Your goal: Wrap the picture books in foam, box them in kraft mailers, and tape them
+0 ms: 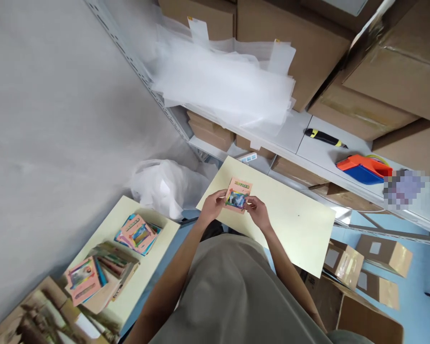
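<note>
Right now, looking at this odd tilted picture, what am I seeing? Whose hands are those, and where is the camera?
No machine here: a person wears one camera on the head, looking down at their own bare hands, so the room appears tilted. The left hand and right hand pinch a small pink card by its sides, fingers closed on it, above a pale yellow table. A second table at the left carries stacks of similar cards. On the shelf behind lie clear plastic bags, a knife and a tape dispenser, with cardboard boxes above.

Pink picture card (238, 194), flat above table
</note>
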A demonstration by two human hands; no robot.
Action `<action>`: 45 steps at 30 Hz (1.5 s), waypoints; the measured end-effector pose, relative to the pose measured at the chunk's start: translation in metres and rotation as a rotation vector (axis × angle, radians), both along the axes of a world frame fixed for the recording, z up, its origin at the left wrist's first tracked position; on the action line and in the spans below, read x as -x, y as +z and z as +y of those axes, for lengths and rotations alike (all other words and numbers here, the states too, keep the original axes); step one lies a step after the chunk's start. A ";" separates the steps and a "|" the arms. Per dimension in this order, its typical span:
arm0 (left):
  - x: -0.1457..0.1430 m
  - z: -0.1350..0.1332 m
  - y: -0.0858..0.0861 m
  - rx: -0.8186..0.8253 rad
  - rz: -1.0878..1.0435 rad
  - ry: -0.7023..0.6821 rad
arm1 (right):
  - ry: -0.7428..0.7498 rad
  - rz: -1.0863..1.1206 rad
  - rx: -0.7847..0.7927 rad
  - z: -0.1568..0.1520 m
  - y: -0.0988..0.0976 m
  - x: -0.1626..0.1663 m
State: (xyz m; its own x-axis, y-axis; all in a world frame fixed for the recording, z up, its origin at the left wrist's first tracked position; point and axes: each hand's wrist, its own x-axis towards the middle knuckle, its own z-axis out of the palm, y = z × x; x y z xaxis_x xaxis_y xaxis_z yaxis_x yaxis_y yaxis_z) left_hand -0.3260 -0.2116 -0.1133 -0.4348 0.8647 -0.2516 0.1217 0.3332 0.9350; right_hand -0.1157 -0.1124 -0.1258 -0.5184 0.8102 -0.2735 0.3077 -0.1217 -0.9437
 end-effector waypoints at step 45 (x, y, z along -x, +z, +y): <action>0.197 0.283 0.071 -0.630 0.450 -0.432 | -0.392 -0.615 -0.751 0.202 0.125 0.233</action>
